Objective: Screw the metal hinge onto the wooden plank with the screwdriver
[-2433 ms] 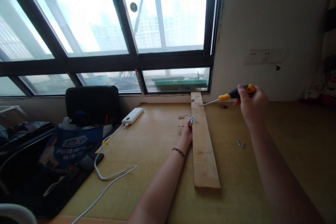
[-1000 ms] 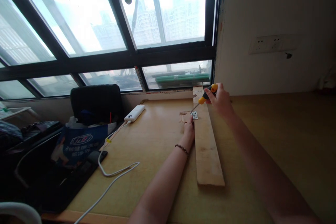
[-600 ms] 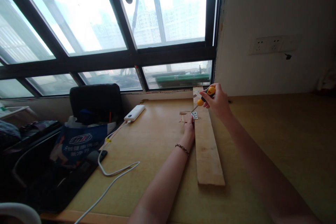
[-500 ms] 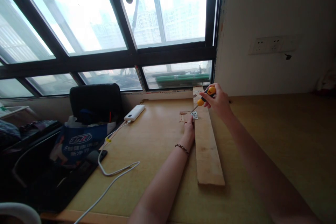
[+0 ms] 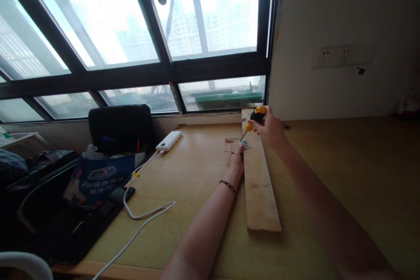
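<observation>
My right hand [image 5: 271,129] is closed around the yellow and black handle of a screwdriver [image 5: 257,114]. Its shaft slants down and left to a small metal hinge [image 5: 244,143] at the left edge of a long wooden board [image 5: 260,183]. Below the hinge, my left hand [image 5: 236,157] rests along the board's left side. Its thumb touches the hinge; the other fingers are mostly hidden, so their grip is unclear. The screwdriver tip meets the hinge area, though the exact contact is too small to make out.
The board lies on a wooden table [image 5: 197,192]. Left of it are a white power bank [image 5: 168,141] and a white cable [image 5: 147,225]. A black chair [image 5: 120,127] and a blue bag [image 5: 101,181] stand beyond the left edge. Windows and a wall socket [image 5: 344,56] are behind.
My right hand has turned on the screwdriver handle, which stands slightly steeper. The hinge appears tilted a little; the board and left arm stay nearly in place.
</observation>
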`<state>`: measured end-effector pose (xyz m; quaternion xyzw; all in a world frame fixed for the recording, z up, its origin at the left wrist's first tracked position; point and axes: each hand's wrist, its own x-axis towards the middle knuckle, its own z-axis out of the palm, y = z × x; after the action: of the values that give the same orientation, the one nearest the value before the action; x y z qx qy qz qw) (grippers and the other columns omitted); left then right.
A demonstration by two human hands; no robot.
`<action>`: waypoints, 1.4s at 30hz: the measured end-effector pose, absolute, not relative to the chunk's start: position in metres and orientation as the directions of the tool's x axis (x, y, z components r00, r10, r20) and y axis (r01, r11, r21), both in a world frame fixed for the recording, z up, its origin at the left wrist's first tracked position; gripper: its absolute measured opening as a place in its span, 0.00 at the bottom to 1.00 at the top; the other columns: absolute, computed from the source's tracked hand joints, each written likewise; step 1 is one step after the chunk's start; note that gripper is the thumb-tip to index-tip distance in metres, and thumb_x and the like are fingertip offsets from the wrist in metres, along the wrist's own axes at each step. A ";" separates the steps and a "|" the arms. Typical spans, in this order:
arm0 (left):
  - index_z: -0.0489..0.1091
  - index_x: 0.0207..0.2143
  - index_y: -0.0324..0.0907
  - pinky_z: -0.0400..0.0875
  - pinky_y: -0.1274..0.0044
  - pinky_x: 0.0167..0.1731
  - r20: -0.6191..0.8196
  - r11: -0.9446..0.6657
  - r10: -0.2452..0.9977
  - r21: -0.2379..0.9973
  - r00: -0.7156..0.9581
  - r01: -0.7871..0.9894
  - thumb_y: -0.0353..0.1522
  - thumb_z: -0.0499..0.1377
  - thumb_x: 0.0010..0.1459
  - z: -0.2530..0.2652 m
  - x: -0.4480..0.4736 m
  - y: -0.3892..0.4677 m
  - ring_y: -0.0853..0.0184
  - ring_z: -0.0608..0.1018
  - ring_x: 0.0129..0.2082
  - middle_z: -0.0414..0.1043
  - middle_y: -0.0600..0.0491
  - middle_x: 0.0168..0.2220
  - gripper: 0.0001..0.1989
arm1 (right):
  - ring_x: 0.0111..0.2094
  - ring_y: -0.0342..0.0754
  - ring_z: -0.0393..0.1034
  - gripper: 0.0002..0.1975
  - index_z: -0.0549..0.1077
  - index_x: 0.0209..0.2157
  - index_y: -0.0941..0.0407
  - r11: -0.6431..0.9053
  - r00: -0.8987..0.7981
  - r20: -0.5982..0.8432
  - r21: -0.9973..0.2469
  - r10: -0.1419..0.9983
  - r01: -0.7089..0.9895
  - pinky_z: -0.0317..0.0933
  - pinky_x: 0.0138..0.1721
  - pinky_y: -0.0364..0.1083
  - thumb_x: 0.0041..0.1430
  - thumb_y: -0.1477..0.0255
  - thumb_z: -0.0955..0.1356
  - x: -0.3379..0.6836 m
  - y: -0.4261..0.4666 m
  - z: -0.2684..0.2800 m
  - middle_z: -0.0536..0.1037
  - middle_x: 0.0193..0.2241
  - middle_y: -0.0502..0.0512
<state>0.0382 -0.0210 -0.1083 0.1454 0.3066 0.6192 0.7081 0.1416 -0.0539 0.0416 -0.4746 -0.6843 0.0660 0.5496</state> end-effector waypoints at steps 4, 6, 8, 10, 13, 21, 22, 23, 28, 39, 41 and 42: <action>0.70 0.33 0.36 0.69 0.67 0.41 -0.252 0.184 0.967 0.574 0.042 -0.798 0.32 0.60 0.45 -0.110 0.038 -0.020 0.57 0.75 0.37 0.75 0.46 0.31 0.11 | 0.27 0.53 0.69 0.21 0.60 0.36 0.55 0.497 0.168 0.755 -0.564 0.634 0.659 0.62 0.25 0.47 0.46 0.55 0.66 0.138 -0.054 0.036 0.71 0.26 0.55; 0.70 0.33 0.35 0.69 0.67 0.41 -0.247 0.186 0.968 0.564 0.050 -0.804 0.32 0.60 0.45 -0.110 0.038 -0.020 0.57 0.76 0.37 0.75 0.46 0.31 0.11 | 0.25 0.51 0.69 0.23 0.59 0.37 0.55 0.484 0.204 0.750 -0.584 0.630 0.652 0.61 0.24 0.46 0.46 0.54 0.65 0.135 -0.055 0.034 0.71 0.25 0.53; 0.70 0.33 0.35 0.69 0.67 0.41 -0.249 0.193 0.967 0.560 0.059 -0.805 0.31 0.60 0.45 -0.109 0.038 -0.020 0.57 0.76 0.36 0.75 0.46 0.30 0.12 | 0.21 0.48 0.68 0.23 0.59 0.38 0.55 0.498 0.216 0.718 -0.636 0.662 0.589 0.61 0.20 0.44 0.47 0.54 0.65 0.132 -0.056 0.033 0.71 0.25 0.52; 0.69 0.34 0.35 0.69 0.67 0.41 -0.250 0.190 0.967 0.569 0.052 -0.800 0.31 0.61 0.43 -0.109 0.038 -0.021 0.58 0.76 0.35 0.74 0.46 0.30 0.13 | 0.18 0.45 0.68 0.23 0.58 0.40 0.55 0.522 0.200 0.674 -0.696 0.711 0.492 0.60 0.16 0.42 0.47 0.55 0.65 0.131 -0.058 0.033 0.72 0.26 0.51; 0.69 0.35 0.35 0.69 0.67 0.41 -0.255 0.199 0.965 0.576 0.057 -0.793 0.30 0.61 0.43 -0.109 0.037 -0.021 0.58 0.76 0.35 0.74 0.46 0.30 0.13 | 0.17 0.45 0.69 0.23 0.58 0.41 0.54 0.533 0.145 0.619 -0.755 0.772 0.381 0.62 0.15 0.41 0.46 0.58 0.66 0.132 -0.058 0.036 0.73 0.30 0.53; 0.69 0.33 0.36 0.68 0.67 0.42 -0.257 0.223 0.962 0.562 0.088 -0.797 0.31 0.60 0.44 -0.110 0.036 -0.019 0.58 0.76 0.36 0.74 0.47 0.30 0.12 | 0.20 0.48 0.71 0.17 0.58 0.36 0.54 0.476 0.056 0.552 -0.762 0.832 0.438 0.65 0.21 0.44 0.46 0.68 0.68 0.137 -0.059 0.045 0.74 0.24 0.51; 0.69 0.33 0.36 0.68 0.67 0.42 -0.256 0.228 0.962 0.560 0.095 -0.796 0.31 0.60 0.44 -0.110 0.036 -0.019 0.58 0.76 0.36 0.74 0.47 0.30 0.12 | 0.21 0.49 0.71 0.17 0.59 0.36 0.55 0.485 0.067 0.581 -0.733 0.811 0.477 0.65 0.22 0.45 0.46 0.67 0.68 0.136 -0.059 0.045 0.73 0.23 0.51; 0.69 0.33 0.36 0.68 0.67 0.42 -0.257 0.233 0.961 0.558 0.102 -0.796 0.31 0.60 0.44 -0.110 0.036 -0.019 0.58 0.76 0.36 0.74 0.47 0.30 0.11 | 0.21 0.50 0.71 0.17 0.59 0.36 0.55 0.493 0.081 0.615 -0.697 0.784 0.520 0.65 0.23 0.46 0.46 0.66 0.68 0.136 -0.058 0.044 0.73 0.22 0.51; 0.69 0.32 0.36 0.69 0.68 0.40 -0.258 0.222 0.962 0.546 0.089 -0.808 0.30 0.59 0.45 -0.110 0.037 -0.018 0.59 0.76 0.35 0.74 0.47 0.30 0.10 | 0.24 0.52 0.70 0.19 0.59 0.35 0.56 0.493 0.157 0.761 -0.548 0.630 0.675 0.62 0.25 0.48 0.46 0.60 0.67 0.134 -0.050 0.034 0.71 0.22 0.52; 0.69 0.33 0.35 0.71 0.70 0.38 -0.259 0.185 0.965 0.549 0.045 -0.815 0.30 0.59 0.45 -0.109 0.038 -0.019 0.60 0.77 0.33 0.75 0.46 0.30 0.11 | 0.22 0.50 0.67 0.21 0.56 0.42 0.58 0.529 0.149 0.779 -0.539 0.610 0.655 0.60 0.23 0.46 0.51 0.60 0.62 0.125 -0.050 0.024 0.70 0.24 0.52; 0.69 0.34 0.35 0.70 0.70 0.38 -0.257 0.200 0.964 0.548 0.065 -0.812 0.30 0.59 0.46 -0.109 0.037 -0.019 0.60 0.77 0.33 0.75 0.46 0.30 0.11 | 0.22 0.50 0.68 0.21 0.56 0.43 0.58 0.554 0.125 0.758 -0.569 0.641 0.608 0.61 0.22 0.45 0.52 0.60 0.62 0.126 -0.048 0.023 0.71 0.25 0.53; 0.69 0.34 0.35 0.70 0.69 0.39 -0.256 0.207 0.964 0.548 0.073 -0.810 0.30 0.59 0.45 -0.109 0.037 -0.019 0.60 0.77 0.33 0.75 0.46 0.30 0.11 | 0.22 0.49 0.69 0.21 0.55 0.43 0.58 0.565 0.112 0.748 -0.581 0.654 0.586 0.61 0.22 0.45 0.52 0.60 0.62 0.127 -0.047 0.023 0.71 0.25 0.54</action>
<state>0.0373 -0.0192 -0.1087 0.1320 0.2905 0.6156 0.7206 0.1273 -0.0466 0.0228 -0.4654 -0.6656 0.0292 0.5826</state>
